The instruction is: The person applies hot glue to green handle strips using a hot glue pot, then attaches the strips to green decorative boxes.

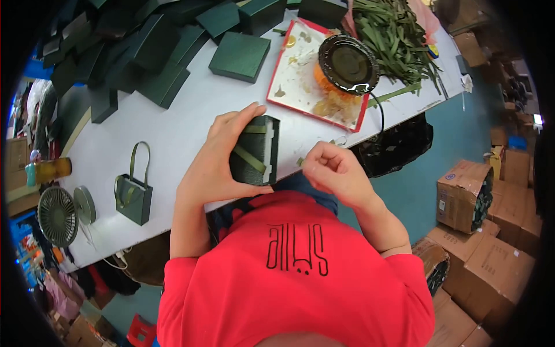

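My left hand [217,156] is wrapped round a dark green box [250,165], fingers on its far edge and thumb on its near edge. Olive ribbon [250,159] lies across the box, and white strips show along its right side. Right of the box, my right hand [335,170] is closed in a pinch on a small piece of olive ribbon [300,162], its tip showing at the fingertips. A small green bag with ribbon handles [134,199] stands on the table to the left.
A black glue pot [348,63] sits on a red-edged white board [295,81]. Behind are green boxes [240,56] and a heap of olive ribbons [393,40]. A fan [57,216] is at left. Cardboard cartons [462,194] stand on the floor at right.
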`<state>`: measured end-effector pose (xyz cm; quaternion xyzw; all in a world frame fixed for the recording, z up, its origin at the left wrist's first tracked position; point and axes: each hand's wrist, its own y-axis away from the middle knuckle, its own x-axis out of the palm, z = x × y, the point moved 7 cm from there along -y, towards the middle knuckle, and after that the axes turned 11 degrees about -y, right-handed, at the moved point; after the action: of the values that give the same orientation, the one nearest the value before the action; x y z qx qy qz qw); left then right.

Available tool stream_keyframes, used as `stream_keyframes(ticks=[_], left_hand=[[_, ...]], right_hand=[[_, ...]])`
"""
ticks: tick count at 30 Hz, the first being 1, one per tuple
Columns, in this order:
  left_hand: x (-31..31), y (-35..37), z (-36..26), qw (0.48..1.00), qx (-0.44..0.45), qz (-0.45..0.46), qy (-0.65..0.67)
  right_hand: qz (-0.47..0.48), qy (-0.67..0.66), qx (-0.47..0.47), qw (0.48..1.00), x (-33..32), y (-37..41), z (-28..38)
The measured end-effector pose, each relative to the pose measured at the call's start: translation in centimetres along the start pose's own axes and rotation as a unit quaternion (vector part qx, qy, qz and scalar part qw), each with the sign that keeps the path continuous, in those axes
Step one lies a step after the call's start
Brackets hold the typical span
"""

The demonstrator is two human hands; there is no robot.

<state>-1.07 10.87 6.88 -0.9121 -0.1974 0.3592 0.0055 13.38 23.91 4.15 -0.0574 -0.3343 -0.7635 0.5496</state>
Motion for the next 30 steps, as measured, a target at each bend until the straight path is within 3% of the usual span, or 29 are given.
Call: stream_keyframes(ticks=[5,12,23,27,29,30], left_hand=[[0.2,-0.1,-0.5,0.999,0.016,-0.003,0.040],[0.2,-0.3,-1.0,0.997,0.055,-0.004,0.054],[0.2,-0.4,-2.3,0.996,0.059,0.041,-0.047],[0.7,-0.3,-2.7,0.993,0.072,0.042,-0.082],[0.4,-0.3,-2.3,0.996,0.031,0.036,-0.077],[0.2,-0.3,-2.0,0.997,0.011,0.033,-0.075]], right_hand=[[0.054,0.004,0.062,0.997,1.9,-0.6,-1.7],[0.064,0.042,0.075,0.994,2.4,-1.0,-2.2],[0.075,0.146,0.070,0.984,1.8,-1.8,-4.0],[0.077,0.137,0.107,0.982,1.4,-2.1,-4.2],[0.074,0.135,0.137,0.978,1.3,-1.9,-3.7],[0.048,0.162,0.048,0.984,1.1,-2.0,-2.4]])
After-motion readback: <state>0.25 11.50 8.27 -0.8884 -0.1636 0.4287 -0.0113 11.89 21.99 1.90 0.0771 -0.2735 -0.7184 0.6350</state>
